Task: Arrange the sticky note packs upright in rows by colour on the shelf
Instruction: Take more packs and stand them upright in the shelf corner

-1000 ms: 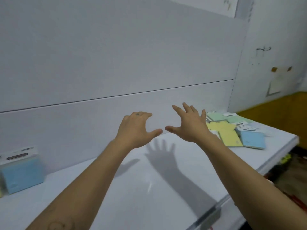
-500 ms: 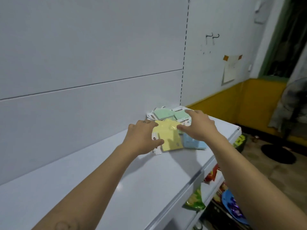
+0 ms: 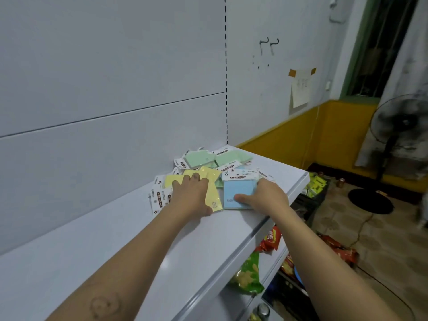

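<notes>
A loose heap of sticky note packs lies flat at the right end of the white shelf (image 3: 115, 251). Green packs (image 3: 199, 158) are at the back, yellow packs (image 3: 214, 195) in the middle, and a blue pack (image 3: 238, 193) at the front right. My left hand (image 3: 191, 193) rests palm down on the yellow packs, fingers spread over them. My right hand (image 3: 268, 196) grips the blue pack, thumb on its face and fingers around its right edge. White header cards (image 3: 159, 198) stick out at the heap's left.
The white back panel (image 3: 115, 89) rises behind the shelf. The shelf's front edge (image 3: 261, 230) runs diagonally, with snack bags (image 3: 249, 272) on lower shelves below it. A standing fan (image 3: 393, 144) is on the floor at the right, by a yellow-and-white wall.
My view swung right, away from the upright blue pack at the left. Both hands reached to the heap and came down: the left onto the yellow packs, the right onto the blue pack.
</notes>
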The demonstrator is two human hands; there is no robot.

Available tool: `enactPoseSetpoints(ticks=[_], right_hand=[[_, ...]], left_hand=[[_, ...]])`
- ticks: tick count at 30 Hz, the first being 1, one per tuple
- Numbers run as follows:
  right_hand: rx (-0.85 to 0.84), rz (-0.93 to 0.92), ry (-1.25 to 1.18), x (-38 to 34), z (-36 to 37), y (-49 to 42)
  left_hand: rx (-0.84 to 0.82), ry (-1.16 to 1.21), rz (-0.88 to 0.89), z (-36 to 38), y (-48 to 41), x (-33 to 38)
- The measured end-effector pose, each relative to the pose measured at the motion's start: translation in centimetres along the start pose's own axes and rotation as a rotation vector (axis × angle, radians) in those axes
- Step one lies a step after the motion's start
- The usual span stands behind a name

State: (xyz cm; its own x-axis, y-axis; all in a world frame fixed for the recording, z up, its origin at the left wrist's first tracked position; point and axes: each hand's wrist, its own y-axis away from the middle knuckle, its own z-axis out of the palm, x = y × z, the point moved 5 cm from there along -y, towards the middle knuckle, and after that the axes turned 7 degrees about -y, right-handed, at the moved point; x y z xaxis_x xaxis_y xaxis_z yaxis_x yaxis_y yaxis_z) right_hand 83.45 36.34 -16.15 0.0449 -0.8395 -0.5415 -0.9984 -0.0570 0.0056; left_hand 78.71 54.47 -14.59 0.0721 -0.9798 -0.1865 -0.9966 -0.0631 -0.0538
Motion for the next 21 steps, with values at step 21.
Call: enactPoseSetpoints(ticks=[21], right_hand=[[0.125, -0.050, -0.022, 0.7, -1.5, -0.2]], left_hand=[[0.171, -0.218, 0.249, -4.4, 0.4, -1.8]])
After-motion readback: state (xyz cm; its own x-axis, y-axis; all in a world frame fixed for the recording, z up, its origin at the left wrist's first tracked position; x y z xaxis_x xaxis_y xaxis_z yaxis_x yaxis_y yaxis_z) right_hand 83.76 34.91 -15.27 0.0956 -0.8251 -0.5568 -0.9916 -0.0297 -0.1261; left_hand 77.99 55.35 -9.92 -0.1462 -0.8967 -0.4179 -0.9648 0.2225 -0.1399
